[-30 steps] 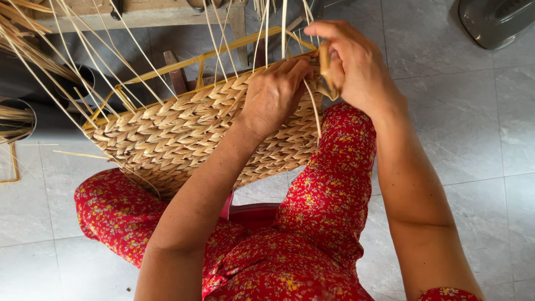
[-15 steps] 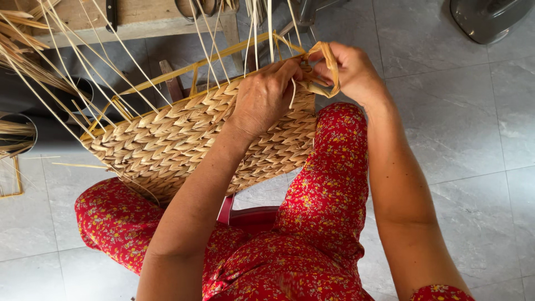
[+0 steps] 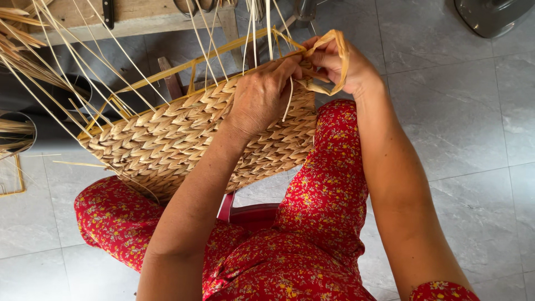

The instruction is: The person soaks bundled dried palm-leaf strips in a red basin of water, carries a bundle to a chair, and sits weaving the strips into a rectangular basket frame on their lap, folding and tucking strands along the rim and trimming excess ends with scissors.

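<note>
A half-woven straw basket (image 3: 167, 139) on a yellow wire frame (image 3: 184, 67) rests across my lap, with thin upright strands (image 3: 72, 61) sticking up from its rim. My left hand (image 3: 262, 97) presses on the woven wall near the top right corner, fingers curled over the rim. At that corner my right hand (image 3: 340, 61) pinches a flat straw strip (image 3: 334, 56), which loops over its fingers. The two hands almost touch.
I sit on a red stool (image 3: 251, 209) in red flowered trousers (image 3: 323, 195) on grey floor tiles (image 3: 462, 128). A wooden bench (image 3: 139, 19) stands ahead, bundles of loose straw (image 3: 16, 56) lie at the left, and a dark fan base (image 3: 490, 14) sits at the top right.
My right hand has drawn the straw strip closer to the basket corner and looped it over its fingers. My left hand has stayed pressed on the rim.
</note>
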`<action>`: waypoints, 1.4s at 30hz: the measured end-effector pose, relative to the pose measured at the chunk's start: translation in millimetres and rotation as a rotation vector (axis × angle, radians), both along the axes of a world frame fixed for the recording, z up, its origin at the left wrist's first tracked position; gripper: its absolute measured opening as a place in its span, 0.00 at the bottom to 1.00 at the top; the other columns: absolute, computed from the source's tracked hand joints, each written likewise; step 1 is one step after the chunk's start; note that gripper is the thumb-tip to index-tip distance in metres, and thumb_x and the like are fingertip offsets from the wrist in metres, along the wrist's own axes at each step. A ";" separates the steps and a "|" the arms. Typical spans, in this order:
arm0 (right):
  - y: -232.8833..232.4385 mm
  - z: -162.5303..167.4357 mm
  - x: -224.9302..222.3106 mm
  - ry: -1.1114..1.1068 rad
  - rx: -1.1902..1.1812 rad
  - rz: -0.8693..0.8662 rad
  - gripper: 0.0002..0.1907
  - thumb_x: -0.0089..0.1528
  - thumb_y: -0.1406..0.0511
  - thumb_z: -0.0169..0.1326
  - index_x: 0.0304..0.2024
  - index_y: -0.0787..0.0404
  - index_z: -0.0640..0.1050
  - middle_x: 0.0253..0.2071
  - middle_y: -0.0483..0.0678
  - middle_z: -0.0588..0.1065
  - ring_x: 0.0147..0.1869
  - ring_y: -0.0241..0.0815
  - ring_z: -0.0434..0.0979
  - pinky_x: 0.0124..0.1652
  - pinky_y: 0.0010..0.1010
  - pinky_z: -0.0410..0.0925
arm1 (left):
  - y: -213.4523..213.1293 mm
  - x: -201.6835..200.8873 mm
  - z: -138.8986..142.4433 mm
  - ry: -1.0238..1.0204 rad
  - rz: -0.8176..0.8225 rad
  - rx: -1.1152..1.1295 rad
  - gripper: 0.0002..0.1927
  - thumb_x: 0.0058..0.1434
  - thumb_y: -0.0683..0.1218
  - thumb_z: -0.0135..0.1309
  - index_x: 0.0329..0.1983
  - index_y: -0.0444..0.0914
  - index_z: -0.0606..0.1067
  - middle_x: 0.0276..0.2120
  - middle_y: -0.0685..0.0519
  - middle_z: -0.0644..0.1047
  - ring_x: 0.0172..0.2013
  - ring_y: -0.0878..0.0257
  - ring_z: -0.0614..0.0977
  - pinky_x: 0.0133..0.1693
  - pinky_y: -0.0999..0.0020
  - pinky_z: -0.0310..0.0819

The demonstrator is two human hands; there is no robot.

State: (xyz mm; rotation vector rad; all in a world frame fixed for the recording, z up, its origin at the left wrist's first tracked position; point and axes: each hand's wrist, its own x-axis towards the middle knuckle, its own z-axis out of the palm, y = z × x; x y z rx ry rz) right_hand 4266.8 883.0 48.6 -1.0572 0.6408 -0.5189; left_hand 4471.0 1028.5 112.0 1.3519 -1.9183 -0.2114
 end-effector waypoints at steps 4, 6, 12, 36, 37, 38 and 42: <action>-10.2 5.5 -0.3 0.073 -0.090 0.093 0.08 0.65 0.70 0.58 0.47 0.65 0.80 0.41 0.48 0.79 0.43 0.36 0.79 0.42 0.26 0.71 | -1.0 1.7 1.2 -0.049 -0.009 0.046 0.08 0.62 0.39 0.60 0.42 0.39 0.74 0.46 0.50 0.82 0.43 0.54 0.86 0.41 0.62 0.82; -13.4 4.4 2.2 0.064 -0.109 0.127 0.06 0.67 0.70 0.57 0.46 0.65 0.81 0.40 0.48 0.78 0.42 0.37 0.78 0.44 0.27 0.71 | -1.0 3.0 2.3 -0.049 -0.028 0.059 0.10 0.61 0.40 0.61 0.42 0.38 0.73 0.43 0.49 0.82 0.40 0.54 0.86 0.40 0.61 0.82; -17.1 -4.9 23.1 0.616 -0.577 -0.056 0.06 0.69 0.66 0.55 0.41 0.59 0.83 0.36 0.47 0.80 0.36 0.38 0.79 0.40 0.31 0.73 | 1.4 7.9 10.4 -0.050 -0.092 0.099 0.12 0.56 0.39 0.62 0.40 0.39 0.71 0.39 0.51 0.81 0.36 0.57 0.86 0.39 0.62 0.83; -81.1 4.0 -24.4 1.126 -0.539 -1.169 0.04 0.63 0.61 0.55 0.36 0.52 0.78 0.34 0.42 0.81 0.35 0.42 0.85 0.33 0.40 0.76 | -26.0 5.5 6.6 -0.160 0.174 -0.113 0.17 0.56 0.53 0.70 0.37 0.41 0.75 0.33 0.54 0.78 0.41 0.57 0.76 0.40 0.57 0.72; -86.5 6.6 -28.5 1.115 -0.587 -1.206 0.03 0.62 0.62 0.56 0.35 0.53 0.78 0.32 0.43 0.82 0.35 0.43 0.85 0.33 0.42 0.75 | -28.9 7.0 6.4 -0.132 0.178 -0.062 0.17 0.56 0.53 0.70 0.39 0.41 0.76 0.33 0.54 0.80 0.42 0.57 0.76 0.41 0.56 0.71; -89.5 7.6 -33.5 1.106 -0.636 -1.240 0.03 0.61 0.63 0.58 0.34 0.54 0.79 0.31 0.44 0.82 0.34 0.45 0.84 0.33 0.43 0.74 | -30.8 7.9 5.7 -0.102 0.183 -0.009 0.18 0.56 0.54 0.70 0.40 0.40 0.77 0.32 0.55 0.81 0.43 0.57 0.76 0.43 0.55 0.70; -105.8 15.7 -62.5 1.232 -0.751 -1.225 0.07 0.59 0.59 0.61 0.32 0.55 0.79 0.32 0.45 0.82 0.36 0.47 0.84 0.33 0.43 0.73 | -41.9 11.7 1.7 -0.011 0.141 0.101 0.13 0.59 0.53 0.66 0.42 0.43 0.81 0.24 0.58 0.82 0.43 0.58 0.81 0.51 0.55 0.71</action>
